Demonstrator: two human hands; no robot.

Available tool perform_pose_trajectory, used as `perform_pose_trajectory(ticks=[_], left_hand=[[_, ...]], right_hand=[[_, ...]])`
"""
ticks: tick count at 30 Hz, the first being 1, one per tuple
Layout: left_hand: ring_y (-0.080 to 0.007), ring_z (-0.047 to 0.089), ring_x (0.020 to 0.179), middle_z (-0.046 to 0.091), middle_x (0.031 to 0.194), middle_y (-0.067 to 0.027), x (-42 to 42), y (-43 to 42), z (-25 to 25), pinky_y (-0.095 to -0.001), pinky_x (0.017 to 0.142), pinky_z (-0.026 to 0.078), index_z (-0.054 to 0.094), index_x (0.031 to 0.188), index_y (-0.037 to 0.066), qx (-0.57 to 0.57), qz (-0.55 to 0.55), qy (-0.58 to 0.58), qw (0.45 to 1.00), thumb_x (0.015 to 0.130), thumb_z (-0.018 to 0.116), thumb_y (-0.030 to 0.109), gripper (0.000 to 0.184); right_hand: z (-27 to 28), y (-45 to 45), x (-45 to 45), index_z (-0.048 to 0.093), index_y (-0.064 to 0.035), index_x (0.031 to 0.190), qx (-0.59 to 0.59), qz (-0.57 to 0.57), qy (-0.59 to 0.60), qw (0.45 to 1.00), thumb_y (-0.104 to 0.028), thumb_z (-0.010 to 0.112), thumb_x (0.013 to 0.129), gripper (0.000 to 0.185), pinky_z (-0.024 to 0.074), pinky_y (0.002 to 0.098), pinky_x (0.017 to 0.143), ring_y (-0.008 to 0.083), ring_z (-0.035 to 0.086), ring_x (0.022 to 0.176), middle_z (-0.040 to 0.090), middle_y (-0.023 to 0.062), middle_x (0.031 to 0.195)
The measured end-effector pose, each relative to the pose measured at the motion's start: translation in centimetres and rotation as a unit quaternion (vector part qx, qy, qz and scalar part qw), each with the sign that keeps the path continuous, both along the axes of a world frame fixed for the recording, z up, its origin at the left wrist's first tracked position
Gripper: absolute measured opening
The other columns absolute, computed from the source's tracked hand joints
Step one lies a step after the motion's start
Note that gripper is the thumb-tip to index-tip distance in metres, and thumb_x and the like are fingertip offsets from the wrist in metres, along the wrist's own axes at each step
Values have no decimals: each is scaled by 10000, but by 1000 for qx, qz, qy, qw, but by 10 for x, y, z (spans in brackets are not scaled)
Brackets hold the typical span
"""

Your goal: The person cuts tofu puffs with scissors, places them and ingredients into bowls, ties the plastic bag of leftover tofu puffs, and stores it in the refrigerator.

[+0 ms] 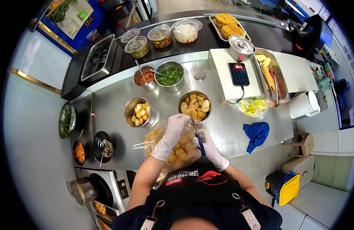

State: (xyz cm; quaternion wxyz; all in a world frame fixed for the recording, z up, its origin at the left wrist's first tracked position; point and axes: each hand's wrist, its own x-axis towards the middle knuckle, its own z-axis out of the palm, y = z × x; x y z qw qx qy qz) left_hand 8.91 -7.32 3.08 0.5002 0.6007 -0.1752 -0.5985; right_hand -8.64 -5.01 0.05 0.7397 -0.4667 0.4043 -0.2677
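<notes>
My gloved left hand (179,124) pinches a golden, puffy piece of food (190,112) above the near rim of a steel pot (180,103) of similar pieces. Closed around the blue handles of a pair of scissors (200,144), my gloved right hand (208,145) points the blades away from me, up against that piece. Whether the blades are parted is too small to tell. Below my hands lies a clear plastic bag (179,155) full of round golden pieces, partly covered by my left forearm. Another steel pot (151,120), left of my left hand, holds cut golden pieces.
Behind stand pots of chopped greens (171,78) and reddish-brown bits (145,78). Black bowls (97,147) of toppings sit at left. A blue cloth (256,134) lies right, near a digital timer (238,74). Lidded tubs (160,36) line the back shelf.
</notes>
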Motion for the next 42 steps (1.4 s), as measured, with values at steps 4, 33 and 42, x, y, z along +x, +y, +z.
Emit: perform_pose_trajectory(ticks=[4, 33, 42], left_hand=[[-121, 582, 619, 640, 764, -67, 1, -12, 2, -236, 532, 462, 633, 876, -16, 19, 8, 20, 1000, 809, 627, 134, 164], [-274, 643, 739, 659, 774, -110, -29, 30, -48, -369, 649, 499, 687, 949, 130, 28, -340, -517, 785, 716, 695, 386, 346], [-229, 646, 741, 669, 807, -149, 3, 63, -63, -328, 688, 507, 673, 1036, 64, -38, -102, -448, 887, 728, 648, 162, 324]], right_hand=[[8, -4, 1, 430, -22, 1106, 38, -21, -28, 999, -149, 590, 881, 305, 456, 220, 532, 91, 538, 591, 548, 30, 772], [1, -14, -31, 435, -69, 1079, 36, -115, -50, 991, -153, 606, 882, 273, 383, 182, 484, 59, 514, 561, 561, 9, 766], [11, -11, -36, 439, -58, 1101, 38, -98, -41, 994, -133, 559, 885, 257, 412, 204, 551, 79, 514, 617, 565, 27, 790]])
